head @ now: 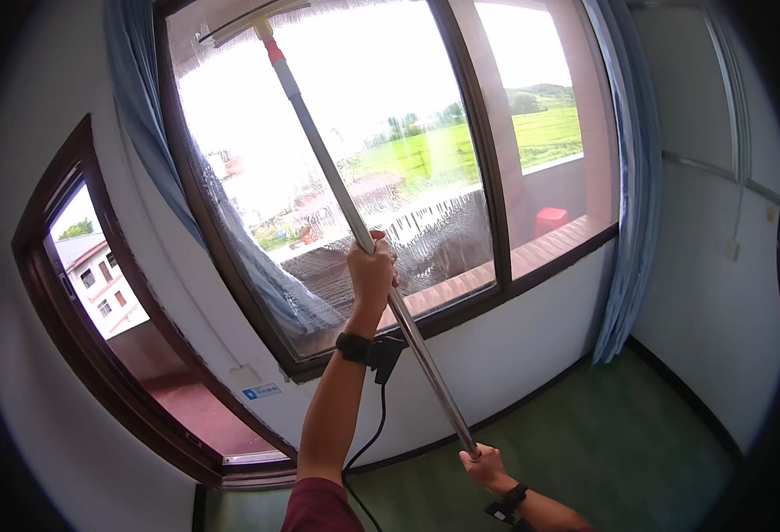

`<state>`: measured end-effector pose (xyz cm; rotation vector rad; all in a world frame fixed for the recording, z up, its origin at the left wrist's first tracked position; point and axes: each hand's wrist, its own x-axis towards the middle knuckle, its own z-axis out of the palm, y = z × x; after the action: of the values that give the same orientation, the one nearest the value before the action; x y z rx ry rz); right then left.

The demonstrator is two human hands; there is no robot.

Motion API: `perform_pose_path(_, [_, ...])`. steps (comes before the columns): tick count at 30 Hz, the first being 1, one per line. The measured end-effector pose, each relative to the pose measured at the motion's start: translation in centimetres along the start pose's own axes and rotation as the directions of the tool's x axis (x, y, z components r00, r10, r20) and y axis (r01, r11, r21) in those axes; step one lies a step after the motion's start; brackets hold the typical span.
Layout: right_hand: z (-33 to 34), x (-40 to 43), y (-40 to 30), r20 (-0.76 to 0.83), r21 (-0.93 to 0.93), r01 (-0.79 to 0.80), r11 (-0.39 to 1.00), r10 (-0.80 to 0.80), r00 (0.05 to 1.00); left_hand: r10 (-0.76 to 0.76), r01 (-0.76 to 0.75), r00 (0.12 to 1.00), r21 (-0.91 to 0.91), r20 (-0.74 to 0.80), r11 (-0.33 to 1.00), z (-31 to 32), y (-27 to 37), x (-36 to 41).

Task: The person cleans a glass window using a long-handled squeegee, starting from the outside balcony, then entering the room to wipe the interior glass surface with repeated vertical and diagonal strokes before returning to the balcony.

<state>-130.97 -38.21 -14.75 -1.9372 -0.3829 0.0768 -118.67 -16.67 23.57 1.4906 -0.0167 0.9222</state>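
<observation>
My left hand grips the middle of a long metal pole in front of the window. Lower down and to the right, my right hand is closed around the pole's bottom end. At its top the pole carries a window squeegee with a yellowish head, joined by a red and grey collar. The squeegee head lies near the upper left of the wet window pane. Streaks and droplets cover much of that glass. Part of the squeegee head is cut off by the picture's top edge.
Blue curtains hang at the left and right of the dark window frame. An open doorway with a brown door frame is at left. A black cable runs down from my left wrist. Below lies a green floor.
</observation>
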Motion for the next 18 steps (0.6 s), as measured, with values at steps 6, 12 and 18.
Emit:
perform_pose_path(6, [-1.4,-4.4,8.9,0.015,-0.118,-0.044,0.992,0.046,0.999,-0.184,0.185,0.983,-0.071,0.011,0.98,1.6,-5.9,-7.9])
perform_pose_path(12, [-4.5,-11.4,16.6,0.092,-0.201,-0.141,0.969,0.162,0.983,-0.313,0.317,0.949,-0.132,0.049,0.939,3.1,-11.2,-17.3])
perform_pose_path(18, [-9.9,-17.9,22.5,0.151,-0.276,-0.249,0.928,0.298,0.943,-0.446,0.449,0.893,-0.186,0.059,0.874,5.3,-15.3,-25.5])
